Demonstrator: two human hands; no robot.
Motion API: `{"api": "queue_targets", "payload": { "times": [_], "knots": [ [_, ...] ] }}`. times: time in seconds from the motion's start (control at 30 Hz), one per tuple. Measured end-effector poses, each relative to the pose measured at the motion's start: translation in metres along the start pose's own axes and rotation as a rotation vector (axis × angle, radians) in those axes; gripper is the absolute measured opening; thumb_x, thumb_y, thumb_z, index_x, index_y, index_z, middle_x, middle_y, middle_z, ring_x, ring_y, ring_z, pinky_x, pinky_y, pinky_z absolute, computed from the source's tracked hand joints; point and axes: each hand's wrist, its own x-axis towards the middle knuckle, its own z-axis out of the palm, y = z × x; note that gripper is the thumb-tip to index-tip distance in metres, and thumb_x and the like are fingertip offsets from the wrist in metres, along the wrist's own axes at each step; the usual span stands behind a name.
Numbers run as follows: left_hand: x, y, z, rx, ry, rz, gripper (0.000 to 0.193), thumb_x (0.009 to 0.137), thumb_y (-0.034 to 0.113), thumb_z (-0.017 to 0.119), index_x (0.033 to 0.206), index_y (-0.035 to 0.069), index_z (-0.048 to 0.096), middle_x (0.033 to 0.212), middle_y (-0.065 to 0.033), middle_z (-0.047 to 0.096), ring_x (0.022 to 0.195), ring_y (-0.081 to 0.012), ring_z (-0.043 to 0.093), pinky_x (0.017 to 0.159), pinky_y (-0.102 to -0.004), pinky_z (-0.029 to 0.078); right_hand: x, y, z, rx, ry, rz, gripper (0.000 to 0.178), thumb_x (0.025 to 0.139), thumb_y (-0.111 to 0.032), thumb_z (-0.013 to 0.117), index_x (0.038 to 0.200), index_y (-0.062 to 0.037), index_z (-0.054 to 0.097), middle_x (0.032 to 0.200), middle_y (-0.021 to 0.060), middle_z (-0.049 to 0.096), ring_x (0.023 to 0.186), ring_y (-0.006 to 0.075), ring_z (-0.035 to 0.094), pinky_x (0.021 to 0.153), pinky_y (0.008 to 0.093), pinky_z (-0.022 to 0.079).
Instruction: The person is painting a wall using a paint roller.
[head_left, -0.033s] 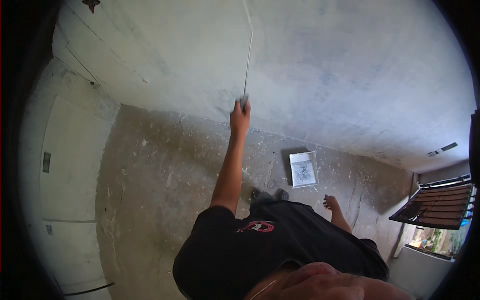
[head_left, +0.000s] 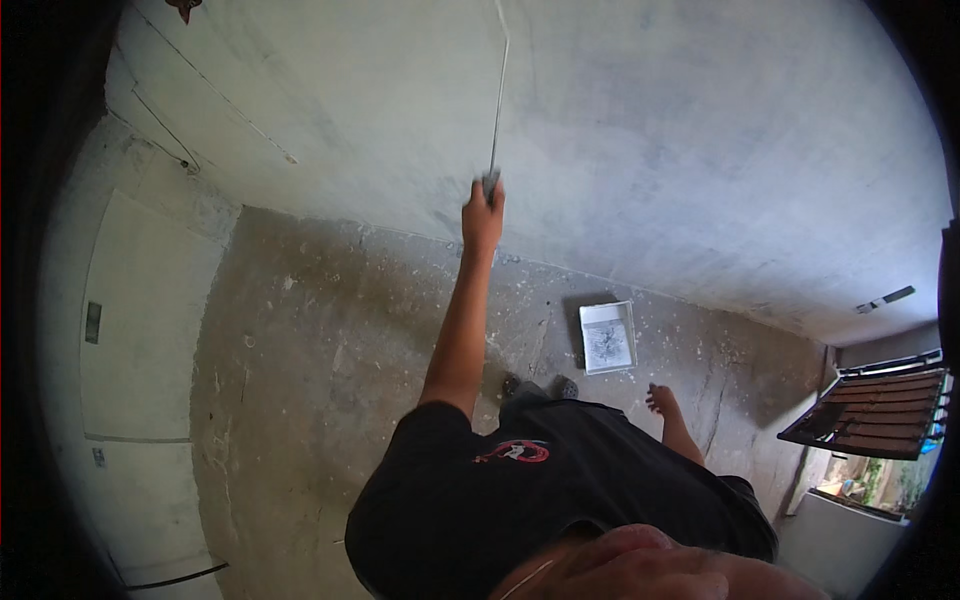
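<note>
My left arm reaches up toward the pale wall, and my left hand (head_left: 484, 212) is closed round the grey handle of a paint roller (head_left: 497, 110). Its thin metal rod runs up along the wall and bends near the upper edge of the head view; the roller's head lies outside the picture. At my right side hangs my right hand (head_left: 661, 399), its fingers loosely bent and a little apart, with nothing seen in it. The nearest thing to it is a white paint tray (head_left: 629, 340) on the floor, streaked with dark marks inside.
Paint specks dot the concrete floor (head_left: 290, 370). A door (head_left: 140, 330) stands at the left. To the right, a barred window shutter (head_left: 870, 408) juts out, with a switch-like grey strip (head_left: 886, 299) on the wall above it. My feet (head_left: 540, 388) are near the tray.
My left hand and the paint roller have moved a little upward along the wall. My right hand has shifted only slightly, and the tray stays where it was.
</note>
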Motion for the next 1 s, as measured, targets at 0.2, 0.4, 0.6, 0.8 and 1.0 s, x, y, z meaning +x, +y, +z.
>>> {"api": "queue_targets", "payload": {
  "times": [0.2, 0.4, 0.6, 0.8, 1.0],
  "knots": [
    [0.019, 0.002, 0.003, 0.034, 0.052, 0.022, 0.035, 0.094, 0.038, 0.052, 0.098, 0.003, 0.049, 0.076, -0.023, 0.065, 0.073, -0.0433, 0.063, 0.056, -0.0478, 0.049, -0.023, -0.075, 0.02, 0.085, 0.05, -0.207, 0.041, 0.093, -0.043, 0.049, 0.102, -0.0051, 0.059, 0.076, 0.0107, 0.064, 0.05, 0.0174, 0.056, 0.045, 0.0307, 0.045],
    [-0.146, -0.103, 0.034, 0.161, -0.166, -0.203, 0.042, 0.093, 0.043, 0.05, 0.107, 0.003, 0.05, 0.089, -0.0283, 0.063, 0.086, -0.0455, 0.061, 0.067, -0.0515, 0.049, 0.0, -0.01, 0.021, 0.029, 0.016, -0.189, 0.045, 0.092, -0.046, 0.049, 0.099, -0.0028, 0.06, 0.074, 0.0143, 0.065, 0.046, 0.0203, 0.056, 0.039, 0.0351, 0.043],
    [-0.187, -0.116, 0.014, 0.34, -0.201, -0.318, 0.046, 0.092, 0.045, 0.051, 0.11, 0.003, 0.052, 0.084, -0.0257, 0.066, 0.079, -0.045, 0.063, 0.068, -0.0523, 0.05, -0.022, 0.047, 0.017, -0.085, -0.06, 0.106, 0.045, 0.092, -0.045, 0.045, 0.105, -0.0044, 0.06, 0.078, 0.0128, 0.067, 0.049, 0.0208, 0.058, 0.04, 0.0365, 0.042],
    [-0.117, -0.06, 0.004, 0.255, -0.081, -0.127, 0.039, 0.092, 0.045, 0.051, 0.102, 0.008, 0.052, 0.075, -0.0224, 0.064, 0.072, -0.0445, 0.062, 0.059, -0.0523, 0.049, 0.003, 0.021, 0.007, -0.009, -0.024, 0.022, 0.045, 0.094, -0.045, 0.045, 0.103, -0.0042, 0.06, 0.074, 0.0114, 0.063, 0.045, 0.0206, 0.053, 0.04, 0.0347, 0.042],
    [-0.016, 0.037, 0.013, 0.084, -0.009, -0.008, 0.036, 0.094, 0.042, 0.051, 0.096, 0.006, 0.048, 0.072, -0.0212, 0.064, 0.071, -0.0432, 0.063, 0.058, -0.0497, 0.049, -0.004, -0.049, 0.018, 0.06, 0.019, -0.194, 0.044, 0.093, -0.044, 0.048, 0.102, -0.0019, 0.059, 0.075, 0.0139, 0.064, 0.047, 0.0199, 0.057, 0.039, 0.032, 0.045]
  ]
}}
